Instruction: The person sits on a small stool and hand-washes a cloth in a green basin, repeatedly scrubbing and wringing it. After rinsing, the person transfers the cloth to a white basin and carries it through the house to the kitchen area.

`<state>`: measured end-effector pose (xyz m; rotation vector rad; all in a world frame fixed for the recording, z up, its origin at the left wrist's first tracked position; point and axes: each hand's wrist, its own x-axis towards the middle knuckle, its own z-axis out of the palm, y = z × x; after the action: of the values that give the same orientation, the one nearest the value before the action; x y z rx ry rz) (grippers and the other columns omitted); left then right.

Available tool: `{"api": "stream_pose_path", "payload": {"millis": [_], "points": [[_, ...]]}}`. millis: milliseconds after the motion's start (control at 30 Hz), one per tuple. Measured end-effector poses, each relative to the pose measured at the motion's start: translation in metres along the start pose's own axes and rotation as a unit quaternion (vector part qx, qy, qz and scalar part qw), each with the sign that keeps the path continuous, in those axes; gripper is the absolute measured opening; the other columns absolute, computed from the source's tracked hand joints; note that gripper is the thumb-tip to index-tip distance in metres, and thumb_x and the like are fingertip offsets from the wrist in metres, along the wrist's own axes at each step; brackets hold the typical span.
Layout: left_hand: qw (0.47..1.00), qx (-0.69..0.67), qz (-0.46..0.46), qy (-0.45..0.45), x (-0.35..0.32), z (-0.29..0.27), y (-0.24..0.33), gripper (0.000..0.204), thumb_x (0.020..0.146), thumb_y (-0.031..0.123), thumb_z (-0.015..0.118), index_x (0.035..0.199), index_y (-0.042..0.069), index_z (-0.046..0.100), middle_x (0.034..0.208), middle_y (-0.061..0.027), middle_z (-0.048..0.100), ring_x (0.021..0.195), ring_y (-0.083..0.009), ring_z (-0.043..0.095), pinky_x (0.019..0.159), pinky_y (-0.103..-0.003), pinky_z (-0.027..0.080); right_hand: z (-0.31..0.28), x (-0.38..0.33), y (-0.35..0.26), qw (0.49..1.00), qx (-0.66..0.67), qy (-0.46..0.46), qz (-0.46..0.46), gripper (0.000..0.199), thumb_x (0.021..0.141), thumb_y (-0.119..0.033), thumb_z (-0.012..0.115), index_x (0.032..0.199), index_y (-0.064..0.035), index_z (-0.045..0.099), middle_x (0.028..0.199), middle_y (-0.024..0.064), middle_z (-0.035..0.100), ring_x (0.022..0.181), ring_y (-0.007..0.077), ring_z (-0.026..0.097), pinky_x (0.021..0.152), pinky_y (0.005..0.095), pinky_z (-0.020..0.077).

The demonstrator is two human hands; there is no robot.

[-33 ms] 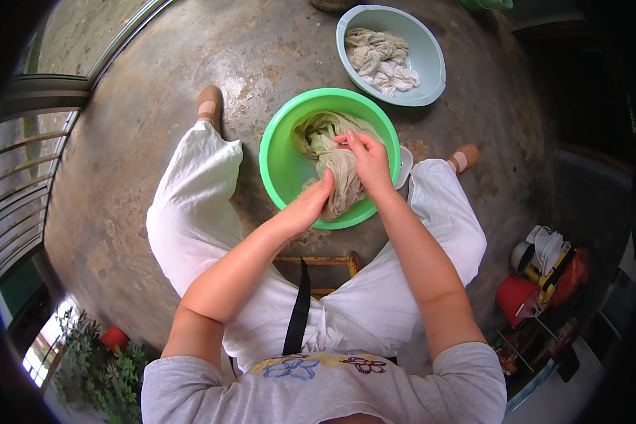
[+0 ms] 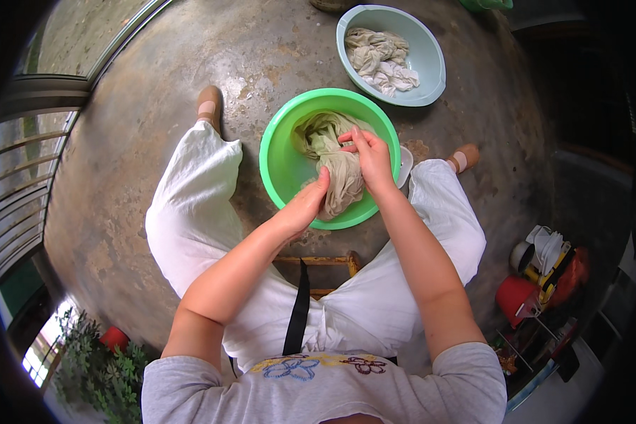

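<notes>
- Head view: beige cloth [image 2: 340,177] lies bunched in a green basin [image 2: 270,173], between 2 bare hands, its length running from far left to near right.
- Left hand [image 2: 306,201], nearer its close end, grips cloth under the thumb; other fingers hidden.
- Right hand [image 2: 374,162] touches its right side, fingers bent; cannot tell whether they pinch.
- Around: white bowl [image 2: 405,168] just right; blue basin [image 2: 427,63] with more laundry [image 2: 379,60] beyond.
- Nothing separates hands from cloth.
</notes>
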<state>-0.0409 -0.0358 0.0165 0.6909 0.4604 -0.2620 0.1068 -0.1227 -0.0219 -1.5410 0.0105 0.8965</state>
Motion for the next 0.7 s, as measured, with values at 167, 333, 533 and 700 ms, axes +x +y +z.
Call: {"api": "stream_pose_path", "payload": {"millis": [167, 333, 533, 700], "points": [[0.977, -0.111, -0.002, 0.181, -0.007, 0.002, 0.015, 0.049, 0.095, 0.037, 0.049, 0.118, -0.005, 0.054, 0.114, -0.0124, 0.061, 0.103, -0.0182, 0.059, 0.091, -0.031, 0.046, -0.023, 0.049, 0.04, 0.833, -0.489, 0.153, -0.208, 0.024, 0.084, -0.022, 0.062, 0.096, -0.0018, 0.067, 0.102, 0.0138, 0.064, 0.088, 0.0306, 0.063, 0.075, 0.0396, 0.0494], [0.956, -0.171, 0.022, 0.238, -0.004, -0.004, 0.024, 0.034, 0.094, 0.017, 0.045, 0.12, -0.005, 0.051, 0.112, -0.0132, 0.061, 0.101, -0.0205, 0.06, 0.088, -0.034, 0.049, -0.034, 0.065, 0.1, 0.767, -0.636, 0.02, 0.081, 0.029, 0.084, -0.02, 0.062, 0.106, -0.0004, 0.064, 0.092, 0.0141, 0.066, 0.079, 0.03, 0.064, 0.067, 0.0412, 0.0502], [0.959, -0.121, 0.02, 0.257, 0.004, -0.012, 0.014, 0.05, 0.089, 0.002, 0.039, 0.139, 0.005, 0.031, 0.13, -0.0144, 0.047, 0.117, -0.024, 0.051, 0.096, -0.038, 0.046, -0.022, 0.042, 0.012, 0.962, -0.182, -0.113, 0.172, 0.028, 0.089, -0.019, 0.06, 0.107, 0.0031, 0.062, 0.085, 0.004, 0.064, 0.064, 0.0098, 0.054, 0.056, 0.0264, 0.0435], [0.975, -0.133, 0.085, 0.158, 0.007, 0.002, 0.038, 0.049, 0.087, 0.003, 0.046, 0.134, 0.005, 0.033, 0.126, -0.0148, 0.048, 0.113, -0.0223, 0.052, 0.092, -0.036, 0.046, 0.016, -0.061, -0.054, 0.984, -0.083, -0.158, -0.025, 0.027, 0.089, -0.014, 0.061, 0.109, 0.0038, 0.06, 0.085, 0.0057, 0.064, 0.071, 0.0123, 0.058, 0.063, 0.0288, 0.0461]]}}
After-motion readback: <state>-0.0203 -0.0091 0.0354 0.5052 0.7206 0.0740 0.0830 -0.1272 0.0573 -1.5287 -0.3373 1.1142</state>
